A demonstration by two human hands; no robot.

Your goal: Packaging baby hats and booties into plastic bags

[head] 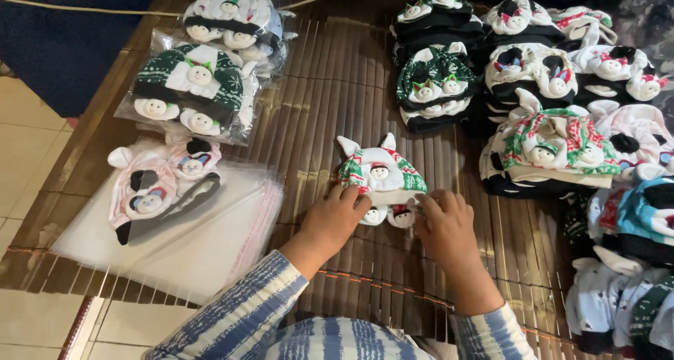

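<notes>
Both grips rest on one small knit hat (pixel 380 174) at the centre of the bamboo mat (pixel 330 93). The left hand (pixel 332 220) lies with its fingers curled over the hat's lower edge at about 7 o'clock of it, pressing on the fabric rather than closed around it. The right hand (pixel 444 227) sits at about 5 o'clock of the hat, fingertips pinched narrow on its lower edge just beside a small snowman face — whether that pinch fully closes on the cloth I cannot tell. Each wrist wears a blue-and-white striped sleeve (pixel 235 318).

That hat is white with red and green patterned bands, two pointed ears at its top and a snowman face at its middle; it lies flat on the mat, apart from every pile.

At 9 o'clock of the hands a stack of clear plastic bags (pixel 203 241) lies on the mat's left edge, and a pink hat (pixel 151 184) rests on top of it. At 10 to 11 o'clock two bagged bundles of hats (pixel 193 86) sit one behind the other — the nearer one dark green and white. From 1 to 4 o'clock unbagged stacks of hats (pixel 547 100) crowd the right side, in black, green, white, pink and blue. Pale floor tiles (pixel 28 149) show beyond the mat at far left.
</notes>
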